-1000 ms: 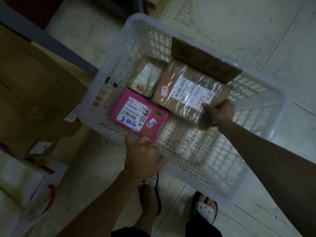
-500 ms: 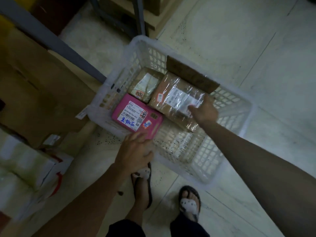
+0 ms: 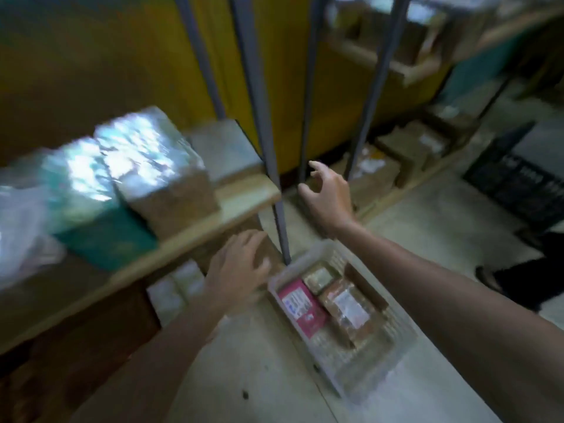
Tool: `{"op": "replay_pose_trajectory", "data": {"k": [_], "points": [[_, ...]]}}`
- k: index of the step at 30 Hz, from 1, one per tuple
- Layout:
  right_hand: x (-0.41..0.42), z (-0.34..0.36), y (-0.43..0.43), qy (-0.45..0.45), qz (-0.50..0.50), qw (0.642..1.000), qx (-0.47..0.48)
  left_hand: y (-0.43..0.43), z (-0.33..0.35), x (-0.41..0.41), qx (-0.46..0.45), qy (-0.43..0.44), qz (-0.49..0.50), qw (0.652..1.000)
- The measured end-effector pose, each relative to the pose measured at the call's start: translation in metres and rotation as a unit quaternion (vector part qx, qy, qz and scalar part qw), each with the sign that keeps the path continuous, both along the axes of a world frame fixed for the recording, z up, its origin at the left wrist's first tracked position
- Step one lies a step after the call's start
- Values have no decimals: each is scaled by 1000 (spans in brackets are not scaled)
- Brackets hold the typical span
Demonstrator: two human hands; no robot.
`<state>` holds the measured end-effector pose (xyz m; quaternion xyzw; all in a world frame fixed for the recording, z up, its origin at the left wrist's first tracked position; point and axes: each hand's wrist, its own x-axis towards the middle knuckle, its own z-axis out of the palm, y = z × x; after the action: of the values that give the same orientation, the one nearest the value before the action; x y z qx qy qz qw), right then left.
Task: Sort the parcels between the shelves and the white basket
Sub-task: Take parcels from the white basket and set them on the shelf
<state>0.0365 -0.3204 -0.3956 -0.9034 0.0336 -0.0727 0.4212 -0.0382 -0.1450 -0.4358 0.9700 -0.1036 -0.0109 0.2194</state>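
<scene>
Looking left first, I see a wooden shelf (image 3: 244, 195) carrying a teal box (image 3: 100, 227) and a film-wrapped brown parcel (image 3: 164, 178), both blurred. My left hand (image 3: 238, 271) hangs palm down in front of the shelf's lower level, fingers spread and released, holding nothing. Just right of it the white basket (image 3: 393, 337) sits on the floor (image 3: 259, 361), at the foot of a grey shelf post (image 3: 262, 123). Inside lie a pink parcel (image 3: 302, 306), a small brown parcel (image 3: 320, 274) and a larger taped brown parcel (image 3: 348, 312), close together. My right hand (image 3: 328, 193) is up near the posts, fingers loosely curled around nothing.
</scene>
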Motion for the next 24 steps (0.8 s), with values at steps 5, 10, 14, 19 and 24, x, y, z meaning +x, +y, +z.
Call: {"op": "replay_pose_trajectory", "data": {"k": [5, 10, 14, 19, 24], "points": [[-4, 168, 83, -163, 42, 986, 18, 60, 159, -18, 21, -144, 15, 989], [-33, 308, 165, -276, 91, 954, 69, 133, 296, -60, 54, -290, 99, 950], [-74, 377, 229, -330, 157, 929, 56, 204, 368, -115, 82, -335, 170, 923], [-112, 434, 303, -352, 263, 896, 64, 303, 413, -180, 92, -329, 293, 893], [-125, 434, 369, -339, 324, 882, 54, 378, 413, -226, 25, -287, 379, 879]]}}
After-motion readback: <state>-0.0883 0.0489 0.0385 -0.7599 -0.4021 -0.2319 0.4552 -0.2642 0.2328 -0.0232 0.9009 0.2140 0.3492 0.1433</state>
